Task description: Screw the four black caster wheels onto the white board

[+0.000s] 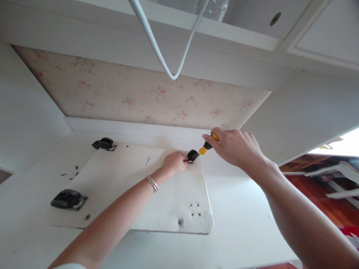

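Observation:
My right hand is wrapped round the yellow and black handle of a screwdriver. The tool slants down to the left, its tip at or close to a black caster wheel at the far right corner of a white board. My left hand is closed at the caster's left side, the fingertips touching its base. Two more casters sit on the board's left side, one at the far corner and one nearer. Several screw holes show at the near right corner.
The board lies on a white surface inside a cabinet with a floral back panel. A white cable hangs from the shelf above. Small dark bits lie at the left. White slatted furniture stands at the right.

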The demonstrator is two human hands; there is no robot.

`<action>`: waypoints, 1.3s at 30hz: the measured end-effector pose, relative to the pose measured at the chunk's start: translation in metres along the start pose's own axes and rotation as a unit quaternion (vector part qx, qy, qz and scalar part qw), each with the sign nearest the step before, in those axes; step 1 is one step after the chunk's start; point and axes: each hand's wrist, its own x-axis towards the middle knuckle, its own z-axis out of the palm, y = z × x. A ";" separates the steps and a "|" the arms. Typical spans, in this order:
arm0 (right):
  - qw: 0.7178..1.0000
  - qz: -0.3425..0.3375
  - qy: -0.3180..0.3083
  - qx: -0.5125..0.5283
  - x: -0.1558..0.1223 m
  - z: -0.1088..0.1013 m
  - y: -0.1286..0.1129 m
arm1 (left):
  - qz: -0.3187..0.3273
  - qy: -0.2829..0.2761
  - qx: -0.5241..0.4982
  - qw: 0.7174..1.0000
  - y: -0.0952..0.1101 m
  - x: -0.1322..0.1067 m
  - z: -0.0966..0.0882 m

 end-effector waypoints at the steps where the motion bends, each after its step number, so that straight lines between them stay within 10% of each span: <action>1: 1.000 -0.018 -0.005 0.015 0.001 -0.001 0.000 | 0.001 0.001 0.000 1.000 0.000 0.000 0.000; 17: 0.984 -0.108 -0.131 0.056 0.006 -0.013 -0.003 | 0.001 -0.003 -0.006 1.000 -0.002 0.000 0.001; 39: 0.991 -0.060 -0.099 -0.066 0.015 -0.024 -0.008 | 0.003 0.002 -0.017 1.000 -0.002 -0.002 0.001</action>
